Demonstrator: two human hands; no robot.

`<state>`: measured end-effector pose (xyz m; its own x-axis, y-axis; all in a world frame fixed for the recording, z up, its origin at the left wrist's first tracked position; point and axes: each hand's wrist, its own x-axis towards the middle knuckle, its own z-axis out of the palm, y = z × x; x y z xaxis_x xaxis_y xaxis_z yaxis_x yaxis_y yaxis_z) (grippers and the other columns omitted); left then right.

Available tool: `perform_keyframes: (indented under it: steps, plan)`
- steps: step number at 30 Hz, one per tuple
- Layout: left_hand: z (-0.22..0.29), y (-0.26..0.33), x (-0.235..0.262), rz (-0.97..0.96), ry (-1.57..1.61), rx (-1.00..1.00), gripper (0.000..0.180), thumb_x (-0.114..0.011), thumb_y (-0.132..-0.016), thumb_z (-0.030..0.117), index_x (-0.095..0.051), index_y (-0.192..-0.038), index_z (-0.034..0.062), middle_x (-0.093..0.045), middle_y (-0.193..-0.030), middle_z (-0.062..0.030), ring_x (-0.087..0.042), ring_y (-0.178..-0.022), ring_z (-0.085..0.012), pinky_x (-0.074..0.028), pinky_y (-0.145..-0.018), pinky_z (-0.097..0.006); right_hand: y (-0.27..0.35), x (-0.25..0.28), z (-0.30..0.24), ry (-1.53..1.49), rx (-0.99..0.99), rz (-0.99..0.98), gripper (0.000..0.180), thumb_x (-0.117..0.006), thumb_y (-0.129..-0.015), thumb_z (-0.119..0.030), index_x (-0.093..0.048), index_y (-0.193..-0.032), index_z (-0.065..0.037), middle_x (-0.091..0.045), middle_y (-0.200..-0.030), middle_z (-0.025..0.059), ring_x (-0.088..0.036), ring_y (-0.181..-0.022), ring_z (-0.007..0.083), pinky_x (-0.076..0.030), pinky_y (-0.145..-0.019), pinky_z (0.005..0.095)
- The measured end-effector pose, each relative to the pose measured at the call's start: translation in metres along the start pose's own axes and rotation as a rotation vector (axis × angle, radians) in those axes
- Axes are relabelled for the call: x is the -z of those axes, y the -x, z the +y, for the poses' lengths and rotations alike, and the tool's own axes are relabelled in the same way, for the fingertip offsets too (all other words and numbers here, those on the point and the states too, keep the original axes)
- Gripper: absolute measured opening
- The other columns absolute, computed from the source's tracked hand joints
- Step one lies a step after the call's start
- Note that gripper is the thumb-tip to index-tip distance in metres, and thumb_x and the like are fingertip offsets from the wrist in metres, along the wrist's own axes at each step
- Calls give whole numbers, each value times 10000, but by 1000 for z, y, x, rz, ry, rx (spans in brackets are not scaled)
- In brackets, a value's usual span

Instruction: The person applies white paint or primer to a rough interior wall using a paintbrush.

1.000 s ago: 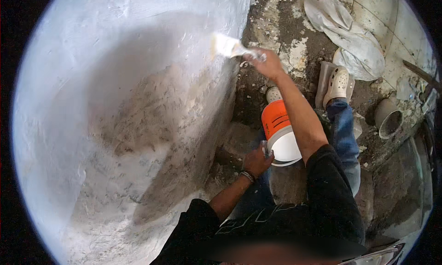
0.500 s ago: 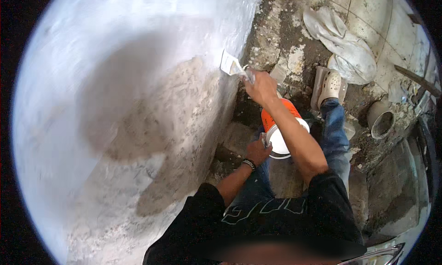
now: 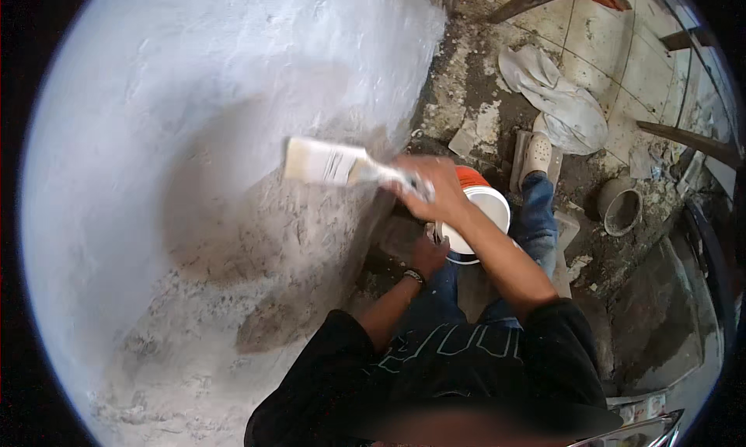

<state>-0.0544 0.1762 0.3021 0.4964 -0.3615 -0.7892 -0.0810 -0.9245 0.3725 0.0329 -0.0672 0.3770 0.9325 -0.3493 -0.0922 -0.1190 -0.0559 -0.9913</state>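
Note:
My right hand point(image 3: 429, 186) is closed round the handle of a wide paintbrush point(image 3: 330, 162). Its pale bristles point left, at or just off the wall point(image 3: 233, 74); whether they touch I cannot tell. Fresh white covers the upper wall, while a rough, brownish patch point(image 3: 233, 245) shows lower down. My left hand point(image 3: 431, 253) grips the rim of an orange and white paint bucket point(image 3: 497, 206) between my knees. White paint shows inside it, and my right forearm passes over part of the bucket.
A crumpled white cloth point(image 3: 548, 97) lies on dirty floor tiles beyond my shoe point(image 3: 537, 151). To the right sits a small grey pot point(image 3: 622, 207). Wooden poles point(image 3: 691, 142) cross the far right, and rubble lines the wall's base.
My right hand has swung the paintbrush left and turned its broad side into view, away from the wall's corner edge. My left hand stays at the bucket. My view has shifted slightly.

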Motion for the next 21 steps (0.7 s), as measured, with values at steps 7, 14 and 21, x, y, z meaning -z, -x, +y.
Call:
perform_keyframes:
  steps: [7, 14, 21]
  plan:
    - [29, 26, 37, 138, 110, 4, 346, -589, -755, 274, -511, -986, 29, -608, -805, -213, -594, -753, -381, -462, -637, -444, -26, -17, 122, 382, -619, -100, 383, -517, -802, -447, -577, -1118, -239, -638, -937, 122, -604, -877, 317, -482, -757, 407]
    - [30, 58, 48, 118, 108, 23, 281, -587, -778, 209, -573, -948, -14, -639, -795, -154, -630, -752, -262, -473, -675, -376, -20, -15, -2, 553, -460, -31, 306, -501, -821, -346, -599, -1017, -132, -634, -816, 157, -616, -783, 337, -494, -699, 413]
    - [33, 98, 75, 106, 126, 13, 353, -582, -760, 255, -512, -1010, 16, -612, -835, -224, -602, -800, -374, -465, -676, -428, 29, 19, -133, 60, -130, 31, 221, -519, -823, -327, -609, -932, -157, -610, -692, 129, -602, -653, 327, -459, -590, 420]
